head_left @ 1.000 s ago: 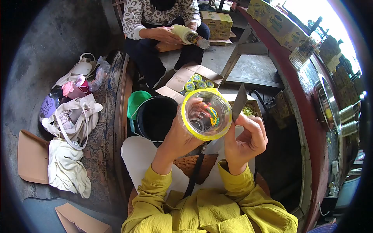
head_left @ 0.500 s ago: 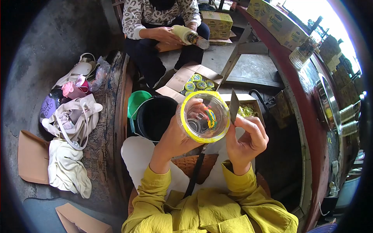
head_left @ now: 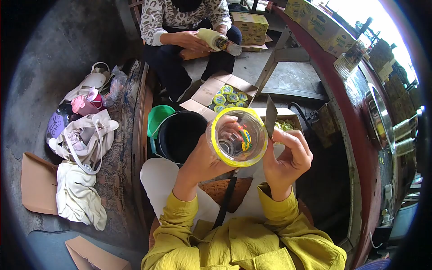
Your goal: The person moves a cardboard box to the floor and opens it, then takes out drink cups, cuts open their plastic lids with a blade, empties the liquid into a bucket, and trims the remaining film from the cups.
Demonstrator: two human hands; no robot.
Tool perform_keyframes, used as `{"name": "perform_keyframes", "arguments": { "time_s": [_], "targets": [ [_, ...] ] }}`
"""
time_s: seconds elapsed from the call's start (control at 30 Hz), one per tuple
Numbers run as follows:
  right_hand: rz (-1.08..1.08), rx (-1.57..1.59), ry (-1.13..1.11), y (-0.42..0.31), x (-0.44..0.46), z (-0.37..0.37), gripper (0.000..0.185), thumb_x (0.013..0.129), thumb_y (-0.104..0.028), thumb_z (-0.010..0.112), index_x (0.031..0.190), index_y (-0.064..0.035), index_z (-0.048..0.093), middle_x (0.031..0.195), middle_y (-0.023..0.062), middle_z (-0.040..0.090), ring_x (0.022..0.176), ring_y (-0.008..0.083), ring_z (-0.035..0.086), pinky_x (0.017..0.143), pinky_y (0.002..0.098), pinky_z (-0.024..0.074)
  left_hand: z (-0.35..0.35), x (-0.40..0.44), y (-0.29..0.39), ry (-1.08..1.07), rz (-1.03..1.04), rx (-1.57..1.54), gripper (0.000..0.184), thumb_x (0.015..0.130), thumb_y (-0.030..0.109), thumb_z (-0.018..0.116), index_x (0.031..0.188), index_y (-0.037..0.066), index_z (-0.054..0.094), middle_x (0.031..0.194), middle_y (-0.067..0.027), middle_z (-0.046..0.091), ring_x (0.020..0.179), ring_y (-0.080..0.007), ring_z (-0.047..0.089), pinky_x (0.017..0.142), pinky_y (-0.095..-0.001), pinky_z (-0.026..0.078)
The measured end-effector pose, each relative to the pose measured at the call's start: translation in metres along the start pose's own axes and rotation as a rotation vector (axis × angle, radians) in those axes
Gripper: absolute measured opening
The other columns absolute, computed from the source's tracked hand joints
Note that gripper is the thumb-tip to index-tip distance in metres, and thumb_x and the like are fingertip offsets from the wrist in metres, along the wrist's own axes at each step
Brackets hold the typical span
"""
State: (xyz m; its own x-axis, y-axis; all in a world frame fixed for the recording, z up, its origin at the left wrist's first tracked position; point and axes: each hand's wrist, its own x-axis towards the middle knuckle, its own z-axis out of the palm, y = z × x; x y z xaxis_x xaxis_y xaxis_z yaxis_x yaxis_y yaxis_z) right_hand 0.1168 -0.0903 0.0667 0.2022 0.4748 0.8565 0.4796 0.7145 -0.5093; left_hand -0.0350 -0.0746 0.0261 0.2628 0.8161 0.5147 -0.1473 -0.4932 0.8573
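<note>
My left hand (head_left: 200, 158) is wrapped round a clear plastic cup (head_left: 227, 143) with a yellow rim, its round end tilted toward me. Red, yellow and green print shows through the cup's wall. Just right of that rim, my right hand (head_left: 289, 163) pinches a thin, flat grey blade (head_left: 271, 118) between thumb and fingers, its pointed end upward. Blade and rim are very close; whether they touch I cannot tell. Behind the cup, an open carton (head_left: 203, 92) holds several small cups with yellow-rimmed lids.
Opposite me a seated person (head_left: 189, 27) holds a stack of clear cups. A black bucket (head_left: 180, 137) and a green bucket (head_left: 158, 116) stand at left. A box with yellowish shreds (head_left: 284, 126) lies behind my right hand. Bags (head_left: 85, 135) lie far left; a red-edged table (head_left: 335, 103) runs along the right.
The cup and my right hand with the blade have shifted very slightly to the right. Both grips look the same.
</note>
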Motion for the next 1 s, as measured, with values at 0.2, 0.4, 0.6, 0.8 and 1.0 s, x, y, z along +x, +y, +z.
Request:
{"name": "perform_keyframes", "arguments": {
  "time_s": [0.2,0.4,0.6,0.8,1.0],
  "targets": [
    [-0.068,-0.001,0.049,-0.0036,-0.0037,0.0038,0.024,0.059,0.009,0.069,0.080,-0.0010,0.065,0.062,0.0083,0.058,0.049,0.0119,0.053,0.046,0.0198,0.0390,-0.0002,0.0017,-0.0002,0.046,-0.015,-0.037,0.074,0.064,0.018,0.077,0.122,0.002,0.033,0.104,-0.0094,0.049,0.095,-0.0150,0.051,0.084,-0.0264,0.042],
    [-0.084,-0.074,0.049,-0.0039,-0.0088,0.0043,0.025,0.058,0.010,0.069,0.079,-0.0017,0.065,0.059,0.0075,0.056,0.048,0.0122,0.051,0.044,0.0204,0.0381,0.0003,0.0013,-0.0007,0.056,-0.016,-0.064,0.073,0.065,0.017,0.076,0.122,0.002,0.033,0.104,-0.0094,0.049,0.094,-0.0148,0.051,0.083,-0.0263,0.042],
    [-0.102,-0.083,0.057,-0.0028,-0.0098,0.0028,0.025,0.057,0.010,0.069,0.078,-0.0022,0.066,0.060,0.0075,0.057,0.049,0.0134,0.053,0.044,0.0204,0.0387,-0.0008,0.0024,-0.0007,0.059,-0.007,-0.032,0.073,0.066,0.019,0.077,0.122,0.001,0.033,0.104,-0.0094,0.049,0.090,-0.0143,0.052,0.081,-0.0258,0.043],
    [-0.207,-0.150,-0.005,-0.0031,-0.0054,-0.0007,0.026,0.055,0.010,0.068,0.078,-0.0031,0.067,0.061,0.0058,0.057,0.052,0.0159,0.056,0.048,0.0214,0.0436,-0.0021,0.0021,-0.0029,0.067,0.035,0.004,0.072,0.065,0.020,0.077,0.121,0.001,0.034,0.103,-0.0096,0.050,0.087,-0.0149,0.053,0.079,-0.0261,0.044],
    [-0.244,-0.206,-0.025,-0.0050,0.0002,-0.0030,0.026,0.057,0.010,0.068,0.079,-0.0042,0.068,0.062,0.0048,0.057,0.053,0.0165,0.056,0.050,0.0225,0.0461,-0.0020,0.0007,0.0013,0.033,0.071,0.128,0.073,0.064,0.019,0.077,0.120,0.001,0.036,0.101,-0.0102,0.051,0.087,-0.0161,0.054,0.078,-0.0268,0.045]
  ]
}}
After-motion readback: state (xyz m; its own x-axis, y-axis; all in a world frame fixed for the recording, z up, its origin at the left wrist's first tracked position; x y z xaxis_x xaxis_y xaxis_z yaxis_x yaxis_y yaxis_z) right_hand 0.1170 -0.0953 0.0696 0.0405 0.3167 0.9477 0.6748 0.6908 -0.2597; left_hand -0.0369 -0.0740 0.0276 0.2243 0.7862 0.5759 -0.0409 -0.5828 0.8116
